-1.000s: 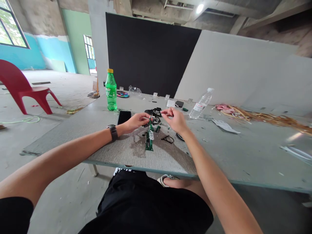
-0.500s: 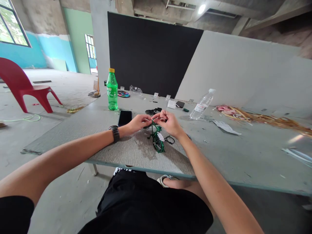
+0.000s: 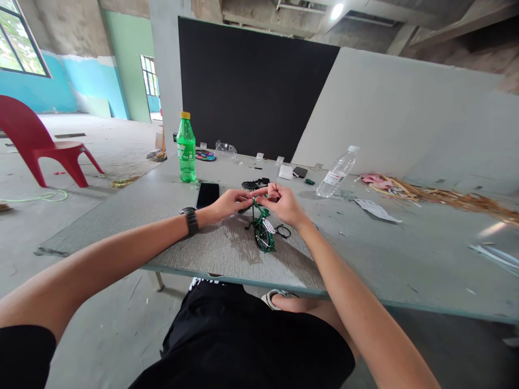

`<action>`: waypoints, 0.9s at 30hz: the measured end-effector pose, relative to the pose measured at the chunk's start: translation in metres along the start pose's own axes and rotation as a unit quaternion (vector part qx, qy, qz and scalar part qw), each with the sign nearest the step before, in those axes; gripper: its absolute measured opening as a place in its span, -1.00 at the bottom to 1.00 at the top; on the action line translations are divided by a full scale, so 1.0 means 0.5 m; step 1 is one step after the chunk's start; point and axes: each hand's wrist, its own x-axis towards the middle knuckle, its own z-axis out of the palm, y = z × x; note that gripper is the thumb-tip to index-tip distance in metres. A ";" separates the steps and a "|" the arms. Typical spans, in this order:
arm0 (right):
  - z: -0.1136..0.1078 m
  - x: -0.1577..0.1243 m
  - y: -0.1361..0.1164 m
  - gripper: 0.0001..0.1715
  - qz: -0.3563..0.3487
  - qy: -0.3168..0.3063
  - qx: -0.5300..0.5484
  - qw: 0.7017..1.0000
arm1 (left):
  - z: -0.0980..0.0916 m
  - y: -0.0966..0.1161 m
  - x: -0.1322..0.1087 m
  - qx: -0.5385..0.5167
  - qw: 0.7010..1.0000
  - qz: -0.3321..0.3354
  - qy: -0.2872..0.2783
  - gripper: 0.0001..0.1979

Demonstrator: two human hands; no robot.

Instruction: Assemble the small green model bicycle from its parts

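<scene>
A small green model bicycle (image 3: 262,229) stands on the grey table (image 3: 227,254) in front of me. My left hand (image 3: 227,203) pinches its upper end from the left. My right hand (image 3: 281,203) pinches the same upper end from the right, fingers closed on a tiny part I cannot make out. A black tyre ring (image 3: 283,231) lies just right of the bicycle. More black parts (image 3: 254,184) sit in a small pile behind my hands.
A black phone (image 3: 207,194) lies left of my hands, a green bottle (image 3: 185,148) behind it. A clear bottle (image 3: 337,172), a white box (image 3: 286,172), paper scraps (image 3: 376,210) and straw (image 3: 438,195) lie to the right. A red chair (image 3: 36,141) stands on the floor.
My right hand came in from the right to meet the left at the bicycle's top. The bicycle swung from end-on to showing its wheel; it barely moved in the last half second.
</scene>
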 end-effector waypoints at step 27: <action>-0.053 -0.002 -0.001 -0.38 0.024 0.023 -0.118 0.992 | -0.006 0.019 0.001 0.167 0.977 -0.006 0.132 -0.82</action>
